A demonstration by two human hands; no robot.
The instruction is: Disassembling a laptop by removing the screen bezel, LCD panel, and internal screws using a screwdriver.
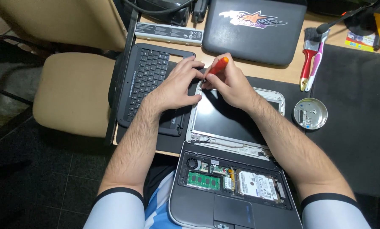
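Right then, the right hand gripped an orange-handled screwdriver, its tip down at the top left corner of the bare screen panel. The left hand lay flat with fingers spread, steadying that same corner and partly resting on the removed keyboard frame. Nearer the body, the opened laptop base showed 1 green memory stick and a hard drive. A round metal tin sat right of the panel, 2 brushes beyond it.

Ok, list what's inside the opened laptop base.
Inside the laptop base: a small fan, a green memory stick and a silver hard drive. The lowered screen panel covers its far edge.
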